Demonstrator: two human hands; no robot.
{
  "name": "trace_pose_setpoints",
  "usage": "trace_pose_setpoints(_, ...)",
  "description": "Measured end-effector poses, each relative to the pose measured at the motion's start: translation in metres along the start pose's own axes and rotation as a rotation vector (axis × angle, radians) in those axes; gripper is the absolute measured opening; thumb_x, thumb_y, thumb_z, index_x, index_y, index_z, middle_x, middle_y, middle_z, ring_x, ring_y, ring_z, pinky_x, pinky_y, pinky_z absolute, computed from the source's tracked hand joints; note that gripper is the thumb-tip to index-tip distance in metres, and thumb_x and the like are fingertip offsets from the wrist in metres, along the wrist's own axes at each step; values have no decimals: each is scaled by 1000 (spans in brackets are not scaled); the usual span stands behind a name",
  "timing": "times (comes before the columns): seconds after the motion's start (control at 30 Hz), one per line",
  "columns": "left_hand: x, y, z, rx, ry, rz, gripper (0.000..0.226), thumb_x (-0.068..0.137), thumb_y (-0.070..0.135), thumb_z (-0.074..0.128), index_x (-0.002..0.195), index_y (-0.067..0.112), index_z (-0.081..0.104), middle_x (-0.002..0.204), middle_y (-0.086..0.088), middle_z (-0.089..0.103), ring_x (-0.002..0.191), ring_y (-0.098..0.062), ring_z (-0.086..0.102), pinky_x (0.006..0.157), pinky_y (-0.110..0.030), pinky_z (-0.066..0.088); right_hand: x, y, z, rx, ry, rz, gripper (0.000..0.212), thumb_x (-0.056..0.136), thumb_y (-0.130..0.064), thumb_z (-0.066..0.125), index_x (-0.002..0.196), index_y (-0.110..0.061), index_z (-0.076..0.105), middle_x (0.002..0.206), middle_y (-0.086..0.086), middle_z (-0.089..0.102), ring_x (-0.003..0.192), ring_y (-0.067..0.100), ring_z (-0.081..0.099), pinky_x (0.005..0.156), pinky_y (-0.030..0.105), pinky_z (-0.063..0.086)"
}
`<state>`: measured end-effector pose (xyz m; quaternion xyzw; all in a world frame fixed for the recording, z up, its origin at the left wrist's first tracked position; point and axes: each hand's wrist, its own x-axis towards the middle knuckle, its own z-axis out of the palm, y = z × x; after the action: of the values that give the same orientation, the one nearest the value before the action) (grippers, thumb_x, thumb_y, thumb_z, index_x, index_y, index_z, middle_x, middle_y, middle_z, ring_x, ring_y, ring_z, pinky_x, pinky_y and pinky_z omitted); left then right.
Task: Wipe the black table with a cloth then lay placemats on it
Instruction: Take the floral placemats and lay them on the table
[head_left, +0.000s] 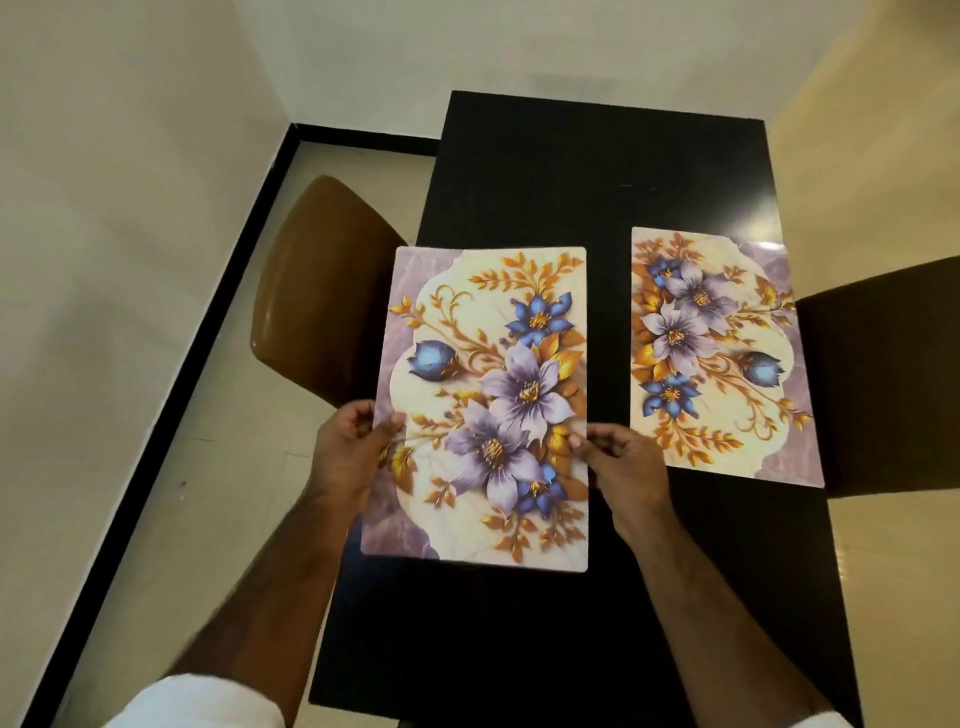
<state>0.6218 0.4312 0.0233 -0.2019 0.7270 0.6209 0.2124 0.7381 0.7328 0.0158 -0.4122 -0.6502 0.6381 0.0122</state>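
Here both hands, left hand (349, 451) and right hand (626, 465), have their fingers pinching the held placemat (483, 410) by its side edges; left of the laid placemat (719, 358), it overhangs the worktop (545, 197) edge and may land crooked.

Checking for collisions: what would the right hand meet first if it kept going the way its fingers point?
The right hand points leftward across the held placemat, so it would likely meet the left hand on the opposite edge. Depth is unclear.
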Motion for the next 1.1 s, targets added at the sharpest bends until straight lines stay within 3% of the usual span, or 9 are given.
trace_pose_setpoints(0.17,59,66,3,180,3,170,21,100,28,79,116,16,82,96,3,84,88,-18,83,62,-29,66,53,-45,14,-88,131,-120,18,86,-17,93,103,-19,85,93,-3,84,90,22,82,85,44,68)
trace_pose_setpoints(0.3,112,107,15,232,56,198,17,93,26,86,107,16,85,96,2,84,86,-14,83,78,-38,70,98,-68,26,-152,180,-157,19,84,-23,96,100,-22,85,92,-4,84,88,21,82,84,48,69)
trace_pose_setpoints(0.47,166,93,26,311,75,129,8,90,20,90,95,18,84,90,-1,84,83,-18,84,80,-48,70,140,-51,49,-193,158,-41,18,85,-18,94,87,-30,80,90,0,84,84,26,83,83,54,69)
trace_pose_setpoints(0.77,178,58,46,605,136,270,16,96,26,86,106,14,85,89,6,77,78,-4,72,67,-26,62,156,-20,53,-388,192,-76,16,88,-24,92,101,-20,84,84,-13,76,82,18,78,82,48,68)
trace_pose_setpoints(0.87,179,56,45,652,171,287,19,96,27,85,108,13,85,93,2,80,77,-6,73,69,-28,64,155,-24,56,-422,192,-85,25,89,-27,91,110,-15,84,88,-11,74,82,12,75,82,44,68)
trace_pose_setpoints(1.0,182,52,40,648,196,289,20,96,29,86,107,13,85,96,-1,82,76,-8,75,67,-27,63,157,-24,59,-420,196,-57,26,89,-32,91,111,-19,84,100,-5,81,88,17,78,85,48,68)
trace_pose_setpoints(1.1,181,51,40,642,207,288,21,95,30,86,107,13,85,96,-1,83,78,-11,77,73,-35,68,156,-25,60,-442,200,-54,29,90,-31,90,114,-16,84,102,-3,81,89,16,77,86,47,68)
